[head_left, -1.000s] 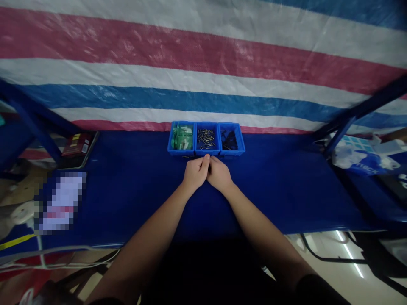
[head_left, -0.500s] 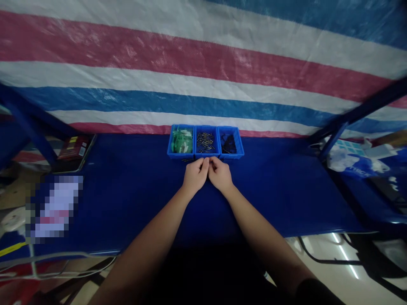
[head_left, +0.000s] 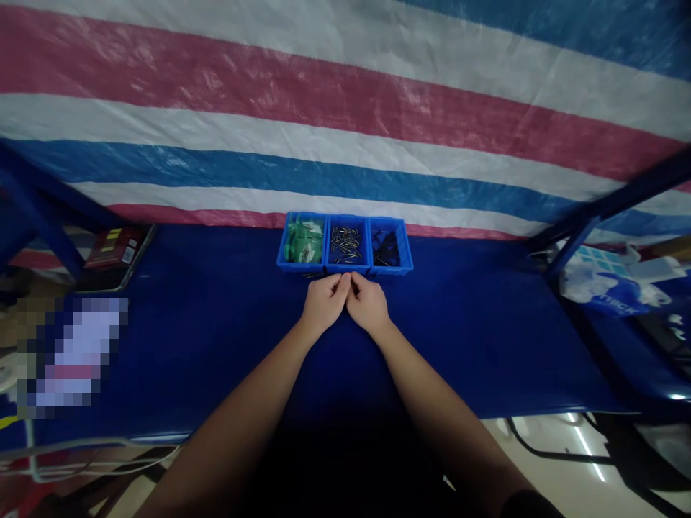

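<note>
Hands met fingertip to fingertip just before the bins: left hand (head_left: 322, 305) and right hand (head_left: 368, 303), fingers curled inward and pinched together; whether a small part sat between them could not be told. Bins, three, blue, stood side by side against the far edge of the blue table (head_left: 486, 324): left bin (head_left: 302, 244) with green pieces, middle bin (head_left: 347, 244) with small metal pins, right bin (head_left: 387, 246) with dark parts. Placement within easy reach of both hands, judged deliberate. Striped tarpaulin (head_left: 345, 108) closed off the back. A few loose pins (head_left: 313, 275) lay just before the bins. Open tabletop ran wide on both sides; red box (head_left: 111, 246) well apart at far left.
</note>
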The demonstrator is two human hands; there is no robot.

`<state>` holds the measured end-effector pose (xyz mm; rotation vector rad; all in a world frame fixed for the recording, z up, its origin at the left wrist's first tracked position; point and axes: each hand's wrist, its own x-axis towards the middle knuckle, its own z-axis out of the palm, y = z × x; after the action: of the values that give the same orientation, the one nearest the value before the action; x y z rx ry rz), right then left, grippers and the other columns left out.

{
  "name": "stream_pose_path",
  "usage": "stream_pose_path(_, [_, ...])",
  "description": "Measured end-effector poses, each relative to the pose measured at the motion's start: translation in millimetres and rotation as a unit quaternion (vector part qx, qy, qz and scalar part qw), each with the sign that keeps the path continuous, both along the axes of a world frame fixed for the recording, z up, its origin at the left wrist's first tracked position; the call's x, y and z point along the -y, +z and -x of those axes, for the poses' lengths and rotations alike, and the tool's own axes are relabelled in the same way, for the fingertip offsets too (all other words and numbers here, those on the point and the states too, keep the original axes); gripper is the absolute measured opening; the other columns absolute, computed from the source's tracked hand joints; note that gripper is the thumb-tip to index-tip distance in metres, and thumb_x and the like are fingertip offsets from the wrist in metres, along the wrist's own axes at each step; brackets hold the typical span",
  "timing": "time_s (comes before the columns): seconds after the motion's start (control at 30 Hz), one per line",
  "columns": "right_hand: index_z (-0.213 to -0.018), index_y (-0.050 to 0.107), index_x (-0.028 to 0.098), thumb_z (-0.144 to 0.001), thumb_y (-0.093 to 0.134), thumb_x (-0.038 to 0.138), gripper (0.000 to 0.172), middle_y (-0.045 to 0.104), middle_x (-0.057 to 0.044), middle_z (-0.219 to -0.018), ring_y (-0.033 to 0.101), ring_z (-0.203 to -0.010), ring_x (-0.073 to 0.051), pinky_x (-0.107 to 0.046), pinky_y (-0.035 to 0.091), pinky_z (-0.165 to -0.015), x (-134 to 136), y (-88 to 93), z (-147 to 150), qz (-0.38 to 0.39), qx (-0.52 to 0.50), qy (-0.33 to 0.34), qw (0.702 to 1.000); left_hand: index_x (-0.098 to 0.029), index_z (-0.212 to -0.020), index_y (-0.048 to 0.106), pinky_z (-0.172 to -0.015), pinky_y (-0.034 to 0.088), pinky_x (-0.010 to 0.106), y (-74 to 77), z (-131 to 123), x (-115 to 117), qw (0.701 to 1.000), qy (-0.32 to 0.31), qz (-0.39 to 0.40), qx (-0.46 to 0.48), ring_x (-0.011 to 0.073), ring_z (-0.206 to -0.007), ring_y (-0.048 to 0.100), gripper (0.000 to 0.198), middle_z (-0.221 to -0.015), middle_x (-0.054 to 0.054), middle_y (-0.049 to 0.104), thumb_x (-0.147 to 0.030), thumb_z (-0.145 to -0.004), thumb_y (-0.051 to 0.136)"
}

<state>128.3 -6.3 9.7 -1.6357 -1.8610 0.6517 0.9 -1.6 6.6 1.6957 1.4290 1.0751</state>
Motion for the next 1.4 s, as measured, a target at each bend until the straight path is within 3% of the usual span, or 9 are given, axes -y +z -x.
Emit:
stream_pose_path(0.5, [-0.086,0.062,0.024,-0.099,0.037,0.035,0.031,0.072,0.0,-0.084,0.063,-0.075,-0.015,-0.025,0.036,-0.066,-0.3,9.1,-0.2,0.029,0.004,0.004,1.0,-0.015,-0.06,0.051,-0.056,0.03,0.026,-0.5,-1.4,-1.7,1.0,-0.011,-0.009,-0.013,0.0091,-0.054,0.045,0.049,-0.055,-0.002,0.048,-0.048,-0.096,0.045])
stream_pose_path(0.6, [-0.091,0.064,0.024,-0.1,0.035,0.036,0.033,0.074,-0.001,-0.093,0.067,-0.083,-0.018,-0.027,0.037,-0.067,0.0,9.5,1.2,0.03,0.037,0.0,0.999,-0.015,-0.061,0.055,-0.056,0.032,0.025,0.1,-0.8,-2.4,1.0,-0.013,-0.002,0.008,0.0094,-0.055,0.047,0.048,-0.056,-0.002,0.051,-0.048,-0.096,0.046])
stream_pose_path(0.73, [-0.108,0.062,0.025,-0.1,0.037,0.042,0.031,0.074,-0.003,-0.098,0.069,-0.084,-0.021,-0.028,0.04,-0.067,1.2,12.6,7.1,0.043,0.105,0.006,0.994,-0.016,-0.056,0.048,-0.055,0.031,0.026,1.0,4.1,-4.8,0.999,0.016,-0.018,0.022,0.009,-0.053,0.042,0.05,-0.052,-0.002,0.046,-0.047,-0.095,0.047])
stream_pose_path(0.97, [-0.126,0.056,0.024,-0.095,0.046,0.044,0.038,0.072,-0.009,-0.112,0.07,-0.087,-0.026,-0.034,0.048,-0.071,-1.2,18.9,13.1,0.043,0.206,0.06,0.976,-0.017,-0.055,0.043,-0.054,0.03,0.027,1.0,10.4,-5.5,0.997,0.05,-0.037,0.035,0.0093,-0.052,0.039,0.05,-0.051,-0.002,0.04,-0.047,-0.095,0.047])
stream_pose_path(1.23, [-0.117,0.063,0.025,-0.098,0.042,0.038,0.031,0.073,-0.008,-0.11,0.07,-0.094,-0.025,-0.032,0.049,-0.075,-4.2,18.5,4.4,0.048,0.199,0.07,0.976,-0.016,-0.059,0.051,-0.056,0.031,0.026,-4.4,7.0,-4.4,0.999,0.022,-0.029,-0.007,0.0097,-0.053,0.044,0.05,-0.052,-0.002,0.046,-0.05,-0.095,0.046])
stream_pose_path(1.4, [-0.112,0.062,0.022,-0.098,0.042,0.036,0.028,0.073,-0.008,-0.109,0.071,-0.092,-0.025,-0.032,0.048,-0.071,0.7,18.9,3.8,0.034,0.195,0.066,0.978,-0.016,-0.058,0.047,-0.056,0.03,0.025,-3.2,6.4,-4.9,0.999,0.027,-0.03,-0.016,0.009,-0.053,0.041,0.048,-0.052,-0.003,0.043,-0.048,-0.095,0.047])
